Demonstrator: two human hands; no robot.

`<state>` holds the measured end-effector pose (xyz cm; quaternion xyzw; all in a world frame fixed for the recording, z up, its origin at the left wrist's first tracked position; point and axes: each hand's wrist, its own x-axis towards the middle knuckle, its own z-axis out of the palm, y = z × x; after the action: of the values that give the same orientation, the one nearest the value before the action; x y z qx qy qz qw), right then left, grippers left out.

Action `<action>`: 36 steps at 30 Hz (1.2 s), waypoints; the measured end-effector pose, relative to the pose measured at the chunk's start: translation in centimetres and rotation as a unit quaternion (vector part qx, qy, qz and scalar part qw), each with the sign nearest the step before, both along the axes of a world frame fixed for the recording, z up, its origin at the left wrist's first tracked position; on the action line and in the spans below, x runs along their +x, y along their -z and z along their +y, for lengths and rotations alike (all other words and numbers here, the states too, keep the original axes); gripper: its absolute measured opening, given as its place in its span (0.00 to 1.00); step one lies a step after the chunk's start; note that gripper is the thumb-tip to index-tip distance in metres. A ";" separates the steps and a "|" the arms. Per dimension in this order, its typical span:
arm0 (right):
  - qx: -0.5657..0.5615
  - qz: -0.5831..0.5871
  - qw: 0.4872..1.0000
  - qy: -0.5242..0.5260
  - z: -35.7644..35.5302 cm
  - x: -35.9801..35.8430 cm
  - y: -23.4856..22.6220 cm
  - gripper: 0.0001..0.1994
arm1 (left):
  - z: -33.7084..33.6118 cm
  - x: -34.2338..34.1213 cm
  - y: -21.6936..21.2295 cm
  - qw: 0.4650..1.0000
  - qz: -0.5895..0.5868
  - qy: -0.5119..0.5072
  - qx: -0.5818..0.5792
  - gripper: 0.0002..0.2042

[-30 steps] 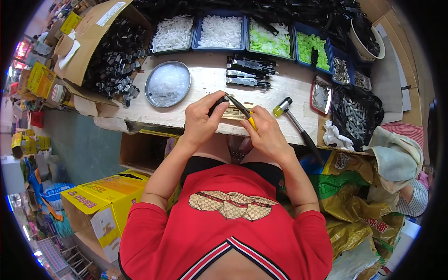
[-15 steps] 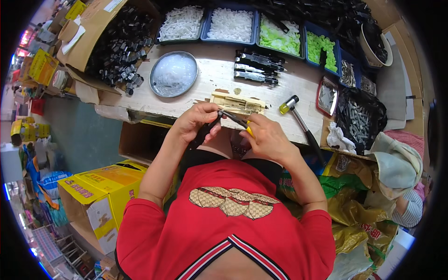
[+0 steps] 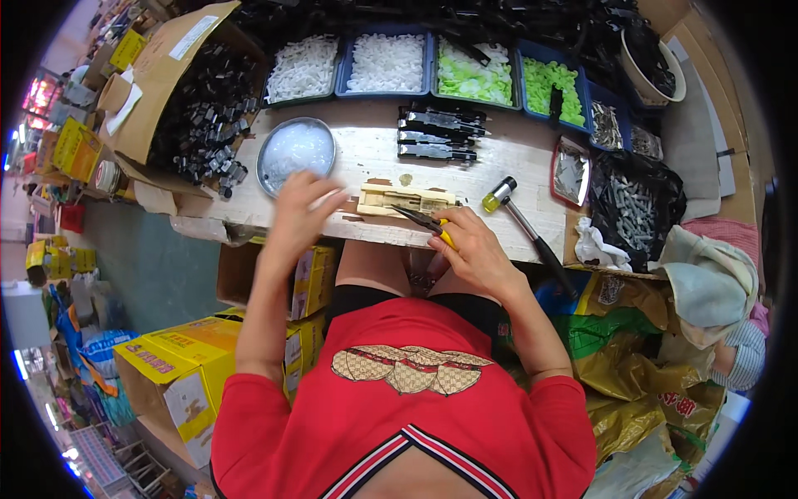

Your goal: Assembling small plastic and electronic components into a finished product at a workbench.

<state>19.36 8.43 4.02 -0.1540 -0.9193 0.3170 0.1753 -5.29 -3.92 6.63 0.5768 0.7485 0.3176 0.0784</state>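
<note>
Pale wooden block (image 3: 407, 200) lies on the worktop (image 3: 515, 158) near its front edge, long axis running left to right, roughly level with both hands and between them. Pliers (image 3: 424, 221) with yellow handles point their dark nose up and to the left, tip touching or just over the block's lower edge; cannot tell which. Right hand (image 3: 474, 254) is clenched round the pliers' handles, sitting just below and right of the block at the worktop's edge. Left hand (image 3: 303, 212) is motion-blurred, fingers spread and holding nothing that can be made out, raised over the worktop edge just left of the block and just below a round metal dish (image 3: 295, 151) of pale small parts. So the block lies right of the left hand and up-left of the right; the right hand, through the pliers, is the nearer. The dish lies up and slightly left of the left hand, close by. Beyond the block, a row of dark metal pieces (image 3: 436, 133) lies stacked crosswise. A mallet (image 3: 519, 220) with a yellow and black head rests right of the block, handle slanting down to the right. Along the back stand blue trays (image 3: 386, 62) of white and green plastic parts. A cardboard box (image 3: 179, 91) of black parts stands at far left, a dark bag of grey parts (image 3: 636, 208) at far right.
</note>
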 end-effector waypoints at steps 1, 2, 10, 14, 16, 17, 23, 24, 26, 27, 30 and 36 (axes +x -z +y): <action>0.006 0.004 1.000 0.010 0.0 0.2 -0.4 0.11 | 3.1 1.3 0.1 0.995 0.086 0.030 0.046 0.07; 0.015 0.006 1.000 0.021 0.0 0.4 -0.7 0.11 | 5.9 2.6 0.8 0.990 0.108 0.050 0.075 0.08; -0.003 -0.019 0.994 0.108 0.3 3.9 -1.1 0.10 | 15.3 7.5 6.7 0.956 0.268 0.114 0.024 0.07; -0.002 0.002 0.994 0.111 0.5 3.4 -1.1 0.09 | 13.4 4.3 6.3 0.994 0.041 0.089 0.048 0.06; -0.003 0.026 0.994 0.109 0.8 2.7 -0.6 0.09 | 11.4 2.2 4.4 0.941 -0.326 0.056 0.072 0.08; -0.002 0.047 0.993 0.110 1.0 2.2 -0.5 0.09 | 10.0 1.6 2.6 0.863 -0.497 0.047 0.077 0.09; -0.030 0.035 0.994 0.094 1.3 -1.4 -0.8 0.11 | 5.2 2.6 0.5 0.771 -0.634 0.023 0.060 0.14; -0.036 0.033 0.995 0.085 1.3 -1.9 -0.8 0.11 | 4.6 3.0 0.8 0.794 -0.604 0.034 0.068 0.15; -0.042 0.024 0.996 0.076 1.1 -2.6 -1.0 0.11 | 3.7 3.9 1.2 0.825 -0.558 0.034 0.077 0.14; -0.044 0.021 0.996 0.068 1.0 -2.8 -1.2 0.11 | 3.4 4.1 1.4 0.824 -0.561 0.033 0.077 0.14; -0.044 0.018 0.997 0.053 0.6 -3.2 -1.6 0.11 | 3.0 4.6 1.6 0.860 -0.505 0.020 0.066 0.13; -0.044 0.002 0.998 0.035 0.2 -3.2 -1.9 0.10 | 3.2 5.1 1.7 0.955 -0.265 0.010 0.131 0.11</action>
<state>16.18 8.65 5.88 -0.1932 -0.8981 0.3507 0.1818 -0.17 -0.73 4.93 0.4847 0.6468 0.5535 0.2011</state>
